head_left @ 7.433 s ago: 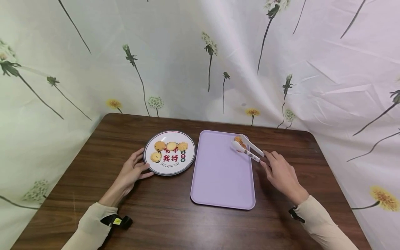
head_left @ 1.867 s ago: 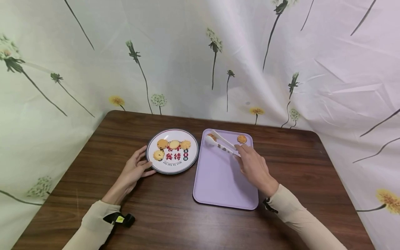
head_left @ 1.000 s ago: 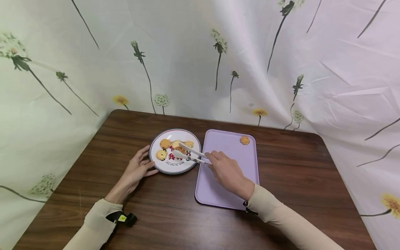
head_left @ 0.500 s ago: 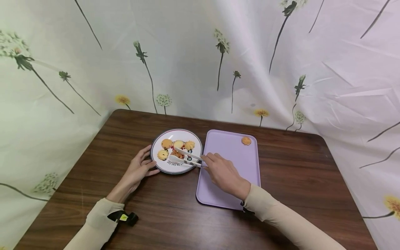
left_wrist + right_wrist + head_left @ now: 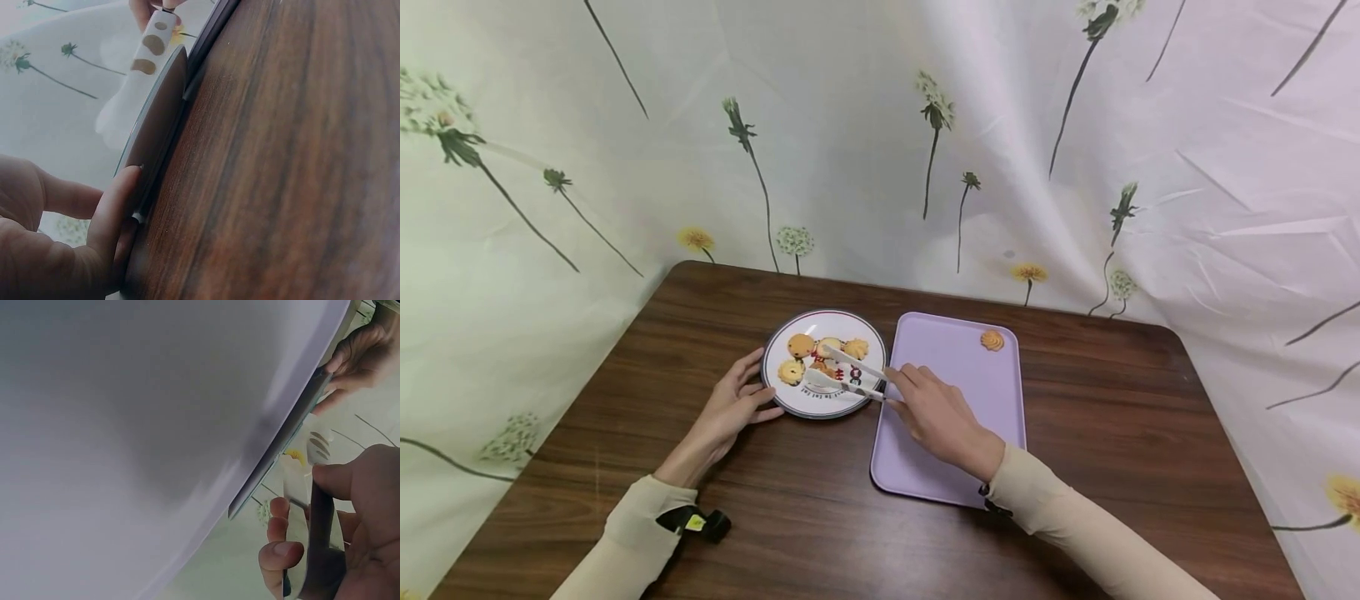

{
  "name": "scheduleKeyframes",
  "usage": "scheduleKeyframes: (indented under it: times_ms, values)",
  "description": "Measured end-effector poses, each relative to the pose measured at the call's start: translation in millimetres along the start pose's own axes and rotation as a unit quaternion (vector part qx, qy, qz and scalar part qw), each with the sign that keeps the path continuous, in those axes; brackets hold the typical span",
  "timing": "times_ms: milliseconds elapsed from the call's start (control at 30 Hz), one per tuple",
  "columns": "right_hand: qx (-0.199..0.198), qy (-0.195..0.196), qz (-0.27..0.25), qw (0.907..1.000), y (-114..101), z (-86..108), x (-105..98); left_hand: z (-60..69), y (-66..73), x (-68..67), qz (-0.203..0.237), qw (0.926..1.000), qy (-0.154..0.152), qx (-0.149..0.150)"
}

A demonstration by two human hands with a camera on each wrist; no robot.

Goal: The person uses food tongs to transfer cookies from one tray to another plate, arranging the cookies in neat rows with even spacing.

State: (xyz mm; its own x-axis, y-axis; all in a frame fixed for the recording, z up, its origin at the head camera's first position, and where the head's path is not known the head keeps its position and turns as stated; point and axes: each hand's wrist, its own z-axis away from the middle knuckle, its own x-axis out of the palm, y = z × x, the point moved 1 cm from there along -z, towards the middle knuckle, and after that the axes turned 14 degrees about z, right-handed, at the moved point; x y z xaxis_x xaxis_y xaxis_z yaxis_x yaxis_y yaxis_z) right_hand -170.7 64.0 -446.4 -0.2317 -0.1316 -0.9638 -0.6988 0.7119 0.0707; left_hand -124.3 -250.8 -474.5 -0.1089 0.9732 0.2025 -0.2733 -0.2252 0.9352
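Observation:
In the head view my left hand [image 5: 730,408] holds the left rim of a white, dark-rimmed plate [image 5: 829,322] with red writing. Several cookies lie on it: a round brown one [image 5: 801,346], a ring-shaped one [image 5: 791,372], a pale one and a swirled one [image 5: 855,348]. My right hand [image 5: 936,414] grips white tongs [image 5: 859,389] with spotted arms, also visible in the left wrist view [image 5: 152,47]. Their spread tips are over the plate, around a brown cookie [image 5: 824,366] partly hidden by them. A lilac tray [image 5: 936,350] bears a swirled cookie [image 5: 992,340].
The plate and tray sit side by side on a dark wooden table [image 5: 760,517], the right forearm crossing the tray's near right part. A floral cloth [image 5: 850,150] hangs behind the table's far edge.
The right hand has carried a brown cookie in the tongs from the tray's far left corner to the plate. In the last half second the tongs' tips have spread. The left hand stays at the plate.

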Motion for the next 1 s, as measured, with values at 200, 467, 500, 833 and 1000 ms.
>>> scheduleKeyframes:
  times_ms: [200, 467, 500, 833, 1000]
  values:
    - [0.025, 0.028, -0.010, 0.9993, 13.4, 7.4, -8.5, -0.2, 1.0, 0.3, -0.003, 1.0000, -0.006, 0.003]
    - [0.071, 0.070, 0.012, 0.9949, 52.1, 25.3, -19.1, -0.3, 1.6, -0.7, -0.008, 0.9999, -0.005, 0.004]
    - [0.081, 0.070, 0.016, 0.9942, 57.9, 28.9, -20.4, -0.2, 1.0, -1.0, -0.009, 0.9999, -0.006, 0.004]
    - [0.165, 0.050, 0.042, 0.9841, 109.0, 71.4, -21.5, 0.6, -2.4, 0.3, -0.003, 1.0000, -0.008, -0.002]
    - [0.194, 0.037, 0.041, 0.9794, 127.1, 88.5, -16.4, 0.2, -1.2, 1.3, 0.002, 1.0000, -0.007, -0.001]
